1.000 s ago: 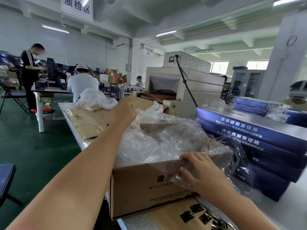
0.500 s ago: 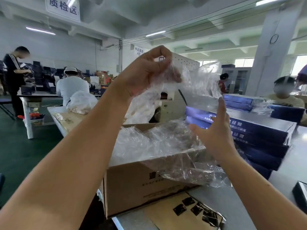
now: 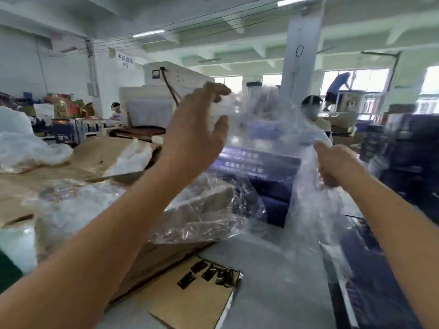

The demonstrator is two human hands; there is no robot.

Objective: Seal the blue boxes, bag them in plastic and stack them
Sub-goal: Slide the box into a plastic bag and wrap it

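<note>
At nine o'clock a heap of crumpled clear plastic [image 3: 28,148] is seen on brown cardboard sheets [image 3: 90,160]. At seven o'clock a brown cardboard carton [image 3: 154,257] is stuffed with film. The left hand [image 3: 194,134] is raised at centre, fingers spread and released, beside the top edge of a clear plastic bag [image 3: 268,119]; contact cannot be told. The bag is hung before the stack of dark blue boxes [image 3: 259,162] at one o'clock, its right edge clenched in the right hand [image 3: 337,165] at three o'clock. Bare grey tabletop [image 3: 273,269] is left at five o'clock.
</note>
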